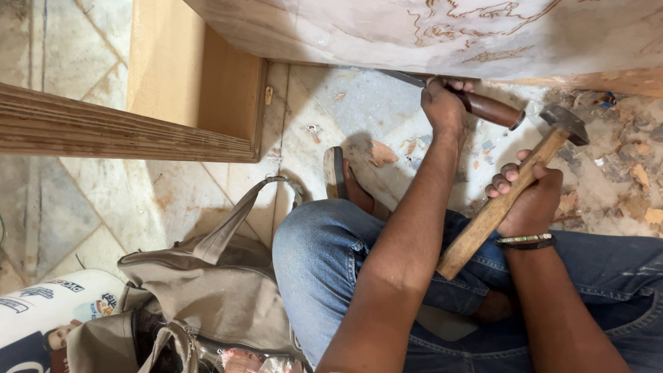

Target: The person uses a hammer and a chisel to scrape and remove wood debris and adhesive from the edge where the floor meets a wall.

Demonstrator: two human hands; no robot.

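Observation:
My left hand [444, 103] grips a chisel with a dark brown wooden handle [492, 109]; its metal blade [402, 77] runs under the lower edge of a pale laminated board [387, 31]. My right hand [530, 200] holds a hammer by its light wooden handle [494, 211]. The dark metal hammer head [565, 122] hovers just right of the chisel's butt end, a small gap between them. A bracelet sits on my right wrist. My knees in blue jeans [321, 255] fill the lower frame.
A plywood box frame [138, 128] stands at the left. A beige canvas bag [200, 290] lies open at my left knee, beside a printed sack [48, 311]. Wood chips litter the marble floor [642, 179] at right. A sandalled foot [342, 176] rests in the middle.

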